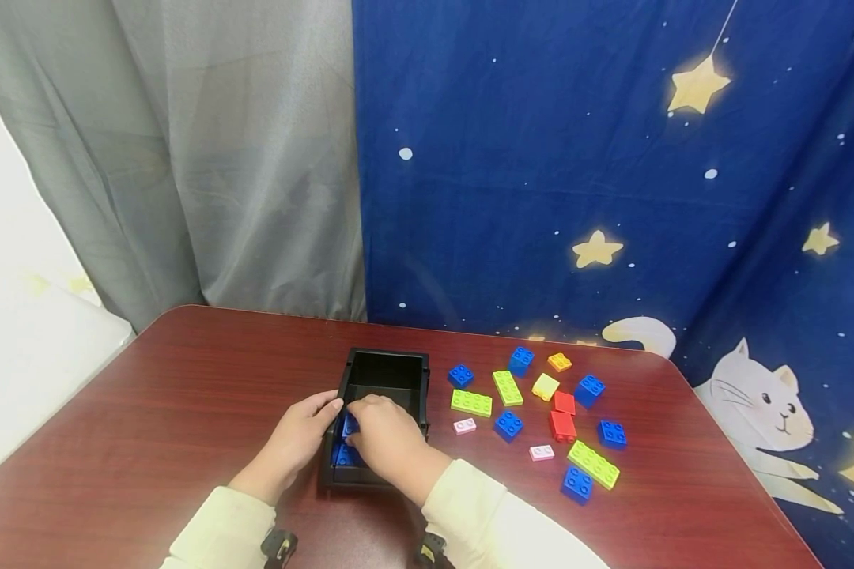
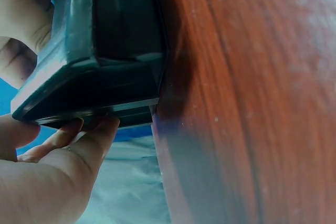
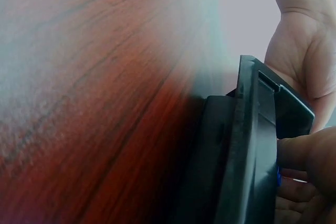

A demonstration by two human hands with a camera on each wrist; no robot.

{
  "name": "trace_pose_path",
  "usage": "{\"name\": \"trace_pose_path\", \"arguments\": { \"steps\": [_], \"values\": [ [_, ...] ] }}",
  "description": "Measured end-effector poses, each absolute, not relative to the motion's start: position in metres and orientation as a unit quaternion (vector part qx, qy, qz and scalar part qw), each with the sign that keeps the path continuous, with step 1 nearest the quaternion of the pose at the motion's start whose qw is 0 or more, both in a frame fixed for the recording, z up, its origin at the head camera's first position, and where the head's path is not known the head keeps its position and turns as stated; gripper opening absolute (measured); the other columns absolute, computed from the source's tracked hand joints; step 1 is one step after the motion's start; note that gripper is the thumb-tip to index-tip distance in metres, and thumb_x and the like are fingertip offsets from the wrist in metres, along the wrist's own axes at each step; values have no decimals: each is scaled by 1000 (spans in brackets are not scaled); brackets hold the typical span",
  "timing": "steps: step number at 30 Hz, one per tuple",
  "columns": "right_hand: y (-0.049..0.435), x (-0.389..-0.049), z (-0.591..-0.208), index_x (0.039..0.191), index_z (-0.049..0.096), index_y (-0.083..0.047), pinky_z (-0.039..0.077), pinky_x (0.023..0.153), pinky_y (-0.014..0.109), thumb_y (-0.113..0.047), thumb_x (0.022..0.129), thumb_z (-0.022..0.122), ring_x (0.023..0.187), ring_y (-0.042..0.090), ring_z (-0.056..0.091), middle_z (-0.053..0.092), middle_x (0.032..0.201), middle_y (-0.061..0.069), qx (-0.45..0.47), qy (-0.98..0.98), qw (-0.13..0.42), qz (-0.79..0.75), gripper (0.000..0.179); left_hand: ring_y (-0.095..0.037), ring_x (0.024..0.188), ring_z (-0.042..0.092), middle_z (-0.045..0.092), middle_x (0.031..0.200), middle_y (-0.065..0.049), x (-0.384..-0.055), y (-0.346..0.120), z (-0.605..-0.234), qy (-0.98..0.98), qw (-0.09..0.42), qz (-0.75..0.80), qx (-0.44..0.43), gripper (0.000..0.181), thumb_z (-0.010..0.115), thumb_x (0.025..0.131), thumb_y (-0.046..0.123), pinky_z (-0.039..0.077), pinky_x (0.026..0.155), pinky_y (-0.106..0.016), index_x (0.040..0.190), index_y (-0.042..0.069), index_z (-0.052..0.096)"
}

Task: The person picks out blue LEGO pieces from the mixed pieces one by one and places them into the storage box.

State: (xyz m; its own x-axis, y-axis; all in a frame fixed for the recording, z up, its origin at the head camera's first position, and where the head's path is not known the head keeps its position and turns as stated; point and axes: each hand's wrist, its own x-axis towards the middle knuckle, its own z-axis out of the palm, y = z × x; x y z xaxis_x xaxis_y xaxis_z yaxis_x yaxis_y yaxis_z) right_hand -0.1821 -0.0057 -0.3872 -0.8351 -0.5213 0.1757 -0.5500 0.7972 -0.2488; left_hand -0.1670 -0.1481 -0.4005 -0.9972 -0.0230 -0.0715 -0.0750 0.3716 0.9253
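A black box [image 1: 391,365] stands on the table with its top open. My left hand [image 1: 300,435] grips its left wall, thumb at the rim; in the left wrist view the fingers [image 2: 97,142] press against the outer side. Inside the box is my right hand [image 1: 387,438], its fingers curled over a blue brick [image 1: 350,425] by the left wall. Another blue brick [image 1: 346,455] lies in the near left corner. In the right wrist view the hand [image 3: 315,163] hides nearly all of the brick; only a sliver of blue shows.
To the right of the box lie scattered blue bricks [image 1: 508,425], lime bricks [image 1: 472,402], red bricks [image 1: 562,427], pink bricks [image 1: 542,453], a pale yellow brick [image 1: 545,386] and an orange brick [image 1: 559,362]. Curtains [image 1: 277,182] hang behind the reddish-brown table [image 1: 185,395].
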Motion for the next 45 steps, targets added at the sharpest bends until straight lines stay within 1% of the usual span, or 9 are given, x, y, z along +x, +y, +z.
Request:
{"name": "trace_pose_path", "arguments": {
  "steps": [3, 12, 17, 25, 35, 45],
  "values": [
    [-6, -183, -389, 113, 70, -11, 55, 88, 30, -22, 87, 73, 101, 15, 65, 69, 109, 3, 285, -947, 47, 144, 29, -44, 133, 38, 44, 142, -29, -167, -148, -400, 827, 24, 561, -27, 45, 43, 103, 20, 38, 105, -57, 139, -8, 44],
    [-7, -182, -390, 111, 71, -10, 56, 85, 29, -21, 87, 73, 94, 14, 65, 69, 104, 4, 288, -946, 43, 142, 27, -44, 133, 39, 43, 142, -29, -166, -148, -400, 828, 26, 560, -29, 46, 43, 103, 20, 39, 104, -56, 140, -8, 43],
    [-7, -182, -389, 109, 71, -10, 56, 82, 28, -20, 87, 72, 91, 13, 65, 69, 100, 4, 292, -945, 43, 143, 24, -45, 133, 38, 42, 143, -30, -167, -149, -401, 830, 24, 557, -28, 47, 43, 103, 21, 38, 105, -57, 140, -9, 42],
    [-7, -183, -392, 113, 70, -8, 57, 82, 28, -21, 88, 71, 93, 14, 66, 68, 103, 5, 293, -944, 33, 150, 28, -44, 134, 38, 44, 142, -29, -167, -148, -401, 829, 18, 558, -24, 46, 44, 102, 20, 35, 107, -57, 139, -8, 44],
    [-7, -185, -393, 110, 71, -6, 57, 79, 28, -24, 87, 71, 89, 13, 66, 69, 98, 5, 298, -944, 48, 134, 30, -43, 134, 38, 45, 141, -28, -168, -147, -401, 830, 15, 557, -22, 46, 44, 102, 20, 34, 108, -56, 138, -8, 44],
    [-11, -186, -396, 115, 69, -5, 56, 83, 28, -28, 86, 72, 92, 14, 65, 68, 103, 6, 287, -947, 23, 139, 37, -44, 134, 38, 44, 142, -29, -167, -149, -403, 831, 18, 556, -27, 47, 43, 103, 21, 35, 107, -57, 140, -8, 43]
  ]
}}
